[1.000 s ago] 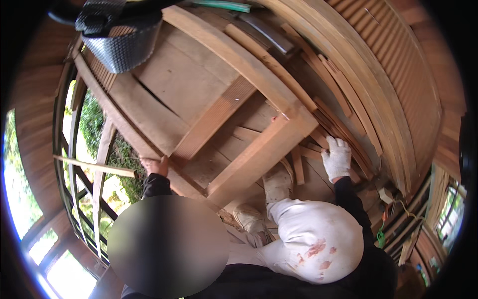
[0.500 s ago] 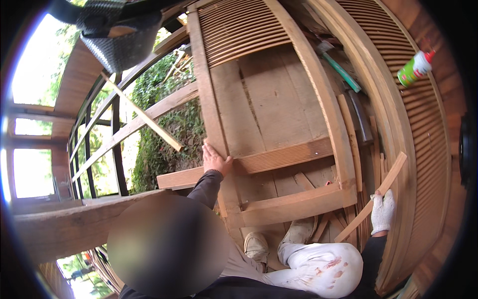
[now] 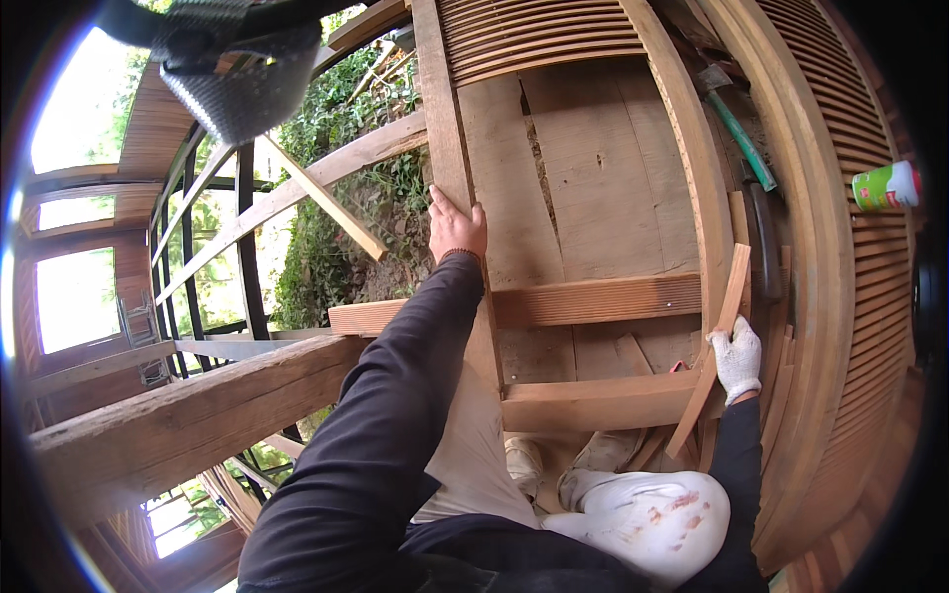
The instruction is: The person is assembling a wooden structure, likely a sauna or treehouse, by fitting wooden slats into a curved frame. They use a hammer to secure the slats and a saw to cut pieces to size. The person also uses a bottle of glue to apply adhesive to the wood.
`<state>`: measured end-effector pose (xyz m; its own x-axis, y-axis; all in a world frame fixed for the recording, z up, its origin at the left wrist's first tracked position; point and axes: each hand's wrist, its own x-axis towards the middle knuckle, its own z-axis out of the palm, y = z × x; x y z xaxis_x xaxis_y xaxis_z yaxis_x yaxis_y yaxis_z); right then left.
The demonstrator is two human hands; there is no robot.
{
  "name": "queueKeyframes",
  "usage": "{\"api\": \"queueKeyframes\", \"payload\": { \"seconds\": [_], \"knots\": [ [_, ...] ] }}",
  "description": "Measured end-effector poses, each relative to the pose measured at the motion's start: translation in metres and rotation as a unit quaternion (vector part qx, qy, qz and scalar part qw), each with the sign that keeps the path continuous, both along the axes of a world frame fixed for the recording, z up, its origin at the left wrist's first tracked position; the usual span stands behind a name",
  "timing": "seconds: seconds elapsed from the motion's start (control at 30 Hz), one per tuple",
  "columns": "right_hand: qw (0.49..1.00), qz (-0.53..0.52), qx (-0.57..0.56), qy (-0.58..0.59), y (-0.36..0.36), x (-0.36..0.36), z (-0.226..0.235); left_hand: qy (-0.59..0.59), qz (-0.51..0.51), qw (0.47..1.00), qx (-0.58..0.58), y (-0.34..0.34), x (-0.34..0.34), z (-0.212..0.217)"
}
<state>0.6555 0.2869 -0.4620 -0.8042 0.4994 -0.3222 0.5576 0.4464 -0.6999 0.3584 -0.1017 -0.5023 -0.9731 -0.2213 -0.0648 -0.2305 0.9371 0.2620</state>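
Note:
My bare left hand [image 3: 458, 232] clasps the left side beam of a slatted wooden frame [image 3: 447, 119], fingers over its left part and thumb at its right edge. A white knit glove covers my right hand [image 3: 736, 358], which is closed around a thin wooden slat [image 3: 734, 287]. That slat slants across the frame's lower right corner; whether it touches the frame, I cannot tell. Close-set slats [image 3: 539, 40] fill the frame's far end. Lower down, a grooved board [image 3: 603, 299] crosses under the left beam and sticks out on the left.
A green-handled tool [image 3: 741, 143] and a dark bar-shaped tool [image 3: 764, 237] lie right of the frame. Loose strips [image 3: 778, 395] lie near my right hand. On the right slatted panel [image 3: 875, 296] is a green-and-white bottle [image 3: 885, 186]. A thick beam [image 3: 198, 425] runs at left, beside open framing over plants.
My left hand has moved farther up the frame's left beam, with the arm stretched out. My right hand has shifted up and slightly left with the slat, now nearer the frame's corner. The view has shifted.

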Motion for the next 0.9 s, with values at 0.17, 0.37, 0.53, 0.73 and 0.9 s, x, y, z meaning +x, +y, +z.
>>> {"api": "queueKeyframes", "payload": {
  "seconds": [0.17, 0.37, 0.53, 0.73, 0.9],
  "knots": [
    [0.997, -0.027, 0.054, -0.048, 0.002, -0.009, 0.004, 0.026, -0.01, 1.0, 0.0, 0.007, -0.004, 0.001],
    [0.993, -0.044, 0.051, -0.096, -0.005, -0.017, 0.006, 0.006, -0.003, 1.0, -0.004, 0.001, -0.004, 0.006],
    [0.988, -0.048, 0.085, -0.121, -0.005, -0.017, 0.001, 0.007, -0.005, 1.0, 0.006, -0.001, -0.006, 0.001],
    [0.99, -0.055, 0.068, -0.113, -0.006, -0.023, 0.005, 0.001, -0.001, 0.999, -0.035, 0.001, -0.023, -0.002],
    [0.989, -0.052, 0.089, -0.104, 0.0, -0.022, 0.0, 0.098, -0.004, 0.995, 0.001, 0.007, -0.123, -0.032]
  ]
}}
